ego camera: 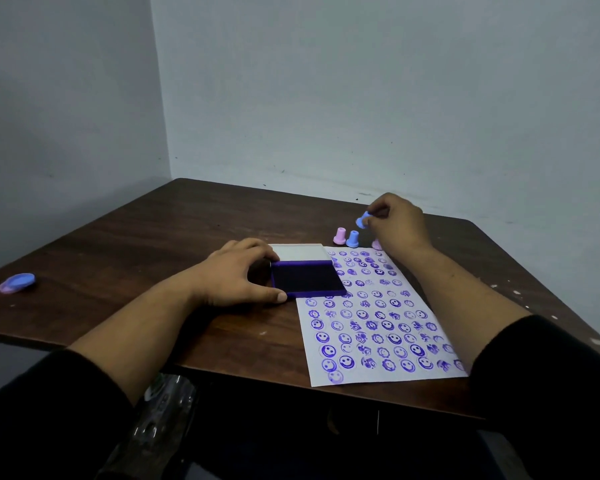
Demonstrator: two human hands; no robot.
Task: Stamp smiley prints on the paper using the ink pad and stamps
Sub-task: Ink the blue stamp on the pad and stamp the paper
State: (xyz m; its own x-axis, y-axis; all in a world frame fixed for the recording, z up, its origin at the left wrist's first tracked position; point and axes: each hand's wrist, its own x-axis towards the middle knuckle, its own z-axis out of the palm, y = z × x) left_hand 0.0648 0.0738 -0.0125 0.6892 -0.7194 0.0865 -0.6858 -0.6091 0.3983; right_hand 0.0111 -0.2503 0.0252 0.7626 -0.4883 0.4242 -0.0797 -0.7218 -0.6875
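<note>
The right hand (394, 220) pinches a blue stamp (363, 220) above the far end of the nearly full paper (378, 327), the left hand (236, 275) grips the open ink pad (307, 279) on the tabletop (136, 244), so inking the stamp probably comes next.

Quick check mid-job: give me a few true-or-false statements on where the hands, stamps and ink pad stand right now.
1. The right hand holds a blue stamp off the table. True.
2. The ink pad is closed. False: its lid is open, the dark pad showing.
3. The left hand grips the ink pad's left edge. True.
4. The paper is blank. False: purple prints cover it.
5. A pink stamp and a second blue stamp lie tipped over. False: both stand upright.
</note>
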